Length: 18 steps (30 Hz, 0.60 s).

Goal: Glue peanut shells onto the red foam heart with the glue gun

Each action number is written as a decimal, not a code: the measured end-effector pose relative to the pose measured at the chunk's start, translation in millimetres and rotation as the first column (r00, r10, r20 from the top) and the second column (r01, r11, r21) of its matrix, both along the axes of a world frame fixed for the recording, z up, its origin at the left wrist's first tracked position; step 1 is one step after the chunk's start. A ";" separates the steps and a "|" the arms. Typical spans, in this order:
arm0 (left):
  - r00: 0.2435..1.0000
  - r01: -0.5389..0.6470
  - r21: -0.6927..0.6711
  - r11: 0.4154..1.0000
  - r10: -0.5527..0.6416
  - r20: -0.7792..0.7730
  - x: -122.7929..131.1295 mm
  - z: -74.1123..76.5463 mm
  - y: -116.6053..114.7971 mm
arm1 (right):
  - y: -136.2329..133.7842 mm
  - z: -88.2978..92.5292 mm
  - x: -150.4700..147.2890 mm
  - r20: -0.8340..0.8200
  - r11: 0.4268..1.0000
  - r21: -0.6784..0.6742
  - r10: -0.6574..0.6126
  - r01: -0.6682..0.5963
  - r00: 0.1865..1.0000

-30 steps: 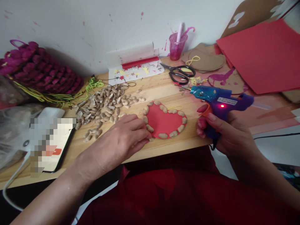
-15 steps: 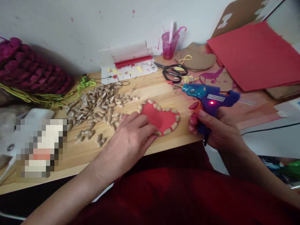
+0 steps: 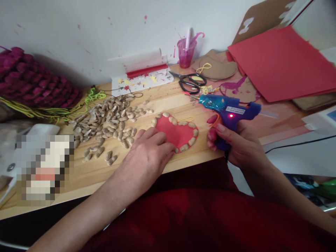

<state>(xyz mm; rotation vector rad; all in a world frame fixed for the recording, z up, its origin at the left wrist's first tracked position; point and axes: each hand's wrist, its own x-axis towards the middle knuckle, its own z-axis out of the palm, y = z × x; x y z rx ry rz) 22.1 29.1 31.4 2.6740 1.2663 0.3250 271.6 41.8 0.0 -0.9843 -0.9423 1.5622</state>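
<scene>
While left hand [image 3: 151,150], fingers flat and gripping nothing, pinned the peanut-edged red heart [image 3: 175,131] steady, right hand [image 3: 236,143] clenched the lit glue gun [image 3: 228,112] just right of it

Bare wood lies open on the table [image 3: 89,176] in front of the peanut shell pile [image 3: 110,113], left of the left hand [image 3: 148,157]. A clear strip runs between the red paper heart [image 3: 178,133] and the scissors [image 3: 190,83]; the blue glue gun [image 3: 228,110] closes its right end.
</scene>
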 end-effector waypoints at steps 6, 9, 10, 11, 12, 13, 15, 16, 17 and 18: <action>1.000 -0.010 0.031 0.999 0.011 -0.022 3.8 2.4 -2.0 | 0.3 0.2 -1.4 0.002 1.000 0.008 -0.002 0.002 1.000; 1.000 -0.017 0.035 0.999 0.017 -0.024 5.2 2.7 -2.5 | 0.2 0.5 -2.0 0.002 1.000 0.016 0.001 -0.001 1.000; 0.999 -0.016 0.037 0.999 0.017 -0.027 5.6 2.4 -2.5 | 0.0 0.6 -2.2 0.002 1.000 0.018 0.000 -0.001 1.000; 1.000 -0.013 0.040 0.999 0.014 -0.028 5.8 1.8 -2.4 | -0.1 0.6 -2.4 0.003 1.000 0.021 0.000 0.000 1.000; 1.000 -0.011 0.041 0.999 0.012 -0.024 5.9 1.0 -2.0 | -0.3 0.5 -2.5 0.005 1.000 0.022 -0.001 0.001 1.000; 1.000 -0.012 0.039 0.999 0.012 -0.010 5.7 0.0 -1.6 | -0.4 0.3 -2.5 0.007 1.000 0.023 -0.002 0.002 1.000; 0.997 -0.035 0.020 0.999 0.034 0.065 4.4 -1.7 -0.7 | -0.5 -0.4 -2.1 0.010 1.000 0.026 -0.004 0.004 1.000; 0.989 -0.063 -0.001 0.998 0.062 0.134 3.3 -2.1 -0.4 | -0.5 -0.7 -1.8 0.009 1.000 0.026 -0.007 0.007 1.000; 0.969 -0.101 -0.043 0.994 0.109 0.223 1.9 -2.1 -0.4 | -0.6 -0.7 -1.4 0.006 1.000 0.026 -0.013 0.012 1.000; 0.930 -0.143 -0.117 0.983 0.174 0.324 0.4 -1.5 -0.7 | -1.0 -0.4 -1.2 0.000 1.000 0.024 -0.020 0.020 1.000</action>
